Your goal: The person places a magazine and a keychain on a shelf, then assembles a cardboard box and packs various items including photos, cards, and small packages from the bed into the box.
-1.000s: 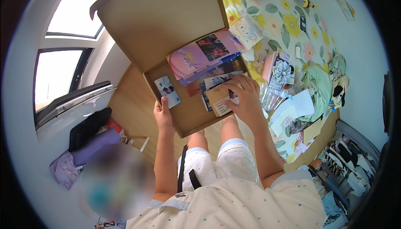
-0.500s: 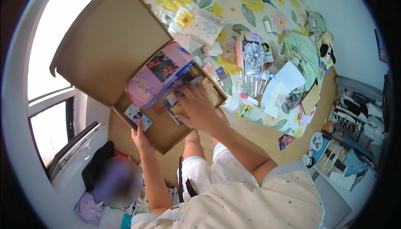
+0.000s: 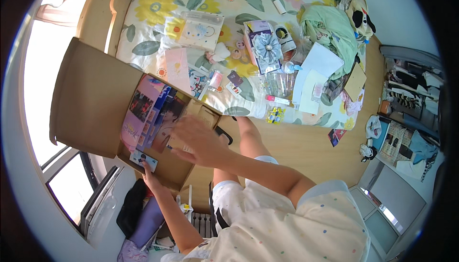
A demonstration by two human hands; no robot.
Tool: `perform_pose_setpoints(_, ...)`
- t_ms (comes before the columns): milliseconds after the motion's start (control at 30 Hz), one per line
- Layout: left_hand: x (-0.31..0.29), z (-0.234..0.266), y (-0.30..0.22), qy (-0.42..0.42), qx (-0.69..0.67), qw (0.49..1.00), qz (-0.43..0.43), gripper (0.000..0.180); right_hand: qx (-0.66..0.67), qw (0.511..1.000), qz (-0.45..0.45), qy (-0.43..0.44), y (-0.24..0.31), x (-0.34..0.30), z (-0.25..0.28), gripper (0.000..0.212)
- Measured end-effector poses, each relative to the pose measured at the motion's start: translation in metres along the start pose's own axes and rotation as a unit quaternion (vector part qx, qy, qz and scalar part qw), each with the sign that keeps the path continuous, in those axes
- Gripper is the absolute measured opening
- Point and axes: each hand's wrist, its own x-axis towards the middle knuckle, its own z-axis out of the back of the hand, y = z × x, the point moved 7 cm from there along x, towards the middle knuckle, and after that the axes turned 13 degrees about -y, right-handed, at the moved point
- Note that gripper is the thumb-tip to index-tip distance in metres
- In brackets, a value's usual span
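An open cardboard box (image 3: 91, 94) tilts in front of me, its lid swung to the left. My left hand (image 3: 152, 180) grips the box's near-left edge, thumb inside beside a small photo card (image 3: 143, 160). Over the box's right part hovers my right hand (image 3: 198, 140), blurred, with thumb and fingers apart and nothing visible between them. Whether it touches what lies below, I cannot tell. Inside the box are a pink and purple printed album (image 3: 138, 104), a picture sheet with a face (image 3: 167, 125) and a tan packet (image 3: 203, 114), partly covered by my right hand.
Beyond the box is a bed with a flowered sheet (image 3: 146, 48), holding a clear-lidded case (image 3: 201, 30), a blue-grey fabric flower (image 3: 267, 47), papers (image 3: 319, 63) and a green cloth (image 3: 330, 32). A radiator-like white panel (image 3: 103, 204) stands left; clothes shelves (image 3: 411, 80) are right.
The view has shifted, with the box now lower and further left. My right hand has lifted off the tan packet area and moved, blurring. My left hand keeps its grip on the box.
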Motion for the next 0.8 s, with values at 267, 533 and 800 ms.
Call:
perform_pose_setpoints(267,0.038,0.013,0.024,-0.032,-0.005,0.999,-0.035,0.054,-0.100,0.857,-0.450,-0.231,-0.352,-0.152,0.012,0.023)
perform_pose_setpoints(533,0.040,0.003,0.078,-0.055,0.010,0.998,0.029,0.064,-0.237,0.740,-0.593,-0.212,-0.495,-0.165,-0.056,0.051)
perform_pose_setpoints(800,0.033,0.012,0.087,-0.057,-0.003,0.998,0.027,0.065,0.179,0.658,-0.707,-0.188,-0.508,-0.176,-0.055,0.033)
